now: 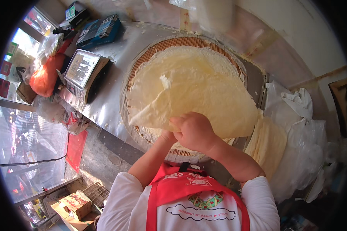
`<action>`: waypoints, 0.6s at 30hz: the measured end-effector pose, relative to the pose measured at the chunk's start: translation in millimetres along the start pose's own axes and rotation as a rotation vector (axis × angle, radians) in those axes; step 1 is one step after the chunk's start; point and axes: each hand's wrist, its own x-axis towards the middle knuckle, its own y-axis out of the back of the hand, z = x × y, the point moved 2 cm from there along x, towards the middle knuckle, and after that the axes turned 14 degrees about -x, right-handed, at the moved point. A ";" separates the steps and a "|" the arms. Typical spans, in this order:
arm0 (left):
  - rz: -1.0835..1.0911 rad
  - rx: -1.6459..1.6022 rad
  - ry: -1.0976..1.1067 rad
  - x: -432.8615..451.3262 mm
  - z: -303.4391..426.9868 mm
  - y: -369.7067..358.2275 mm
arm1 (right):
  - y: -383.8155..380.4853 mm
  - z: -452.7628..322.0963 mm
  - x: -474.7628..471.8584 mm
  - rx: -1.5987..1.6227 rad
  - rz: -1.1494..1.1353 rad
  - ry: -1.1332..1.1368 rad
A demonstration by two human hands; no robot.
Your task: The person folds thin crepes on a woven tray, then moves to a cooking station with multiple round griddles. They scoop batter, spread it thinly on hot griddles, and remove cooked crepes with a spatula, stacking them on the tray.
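Observation:
A large, thin, pale yellow sheet of dough or flatbread (208,98) lies over a round slatted mat (179,42), its near edge lifted. My right hand (192,130) is closed on that edge at the middle. Just left of it, my left hand (168,135) is mostly hidden under the sheet and behind the right hand, so its fingers do not show. A small tear shows toward the sheet's left, with a crease running down from it. Folded sheets of similar colour (267,144) lie in a stack to the right of the mat.
A digital scale (82,69) stands on the metal counter (112,98) at left, with a blue box (98,31) behind it. An orange plastic bag (46,76) hangs or rests by the window. Clear plastic bags (306,147) lie at right. A cardboard box (75,206) sits low at left.

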 end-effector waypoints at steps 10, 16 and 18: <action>0.495 0.644 -0.248 33.6 26.7 -53.5 | -183.1 69.8 -165.1 1.064 0.021 -1.124; 0.265 1.138 -0.165 53.1 -26.2 -76.1 | -104.7 43.1 -150.0 0.231 -0.144 -0.541; 0.232 1.078 -0.149 56.4 -31.8 -76.9 | -81.9 41.9 -127.1 -0.049 0.042 -0.228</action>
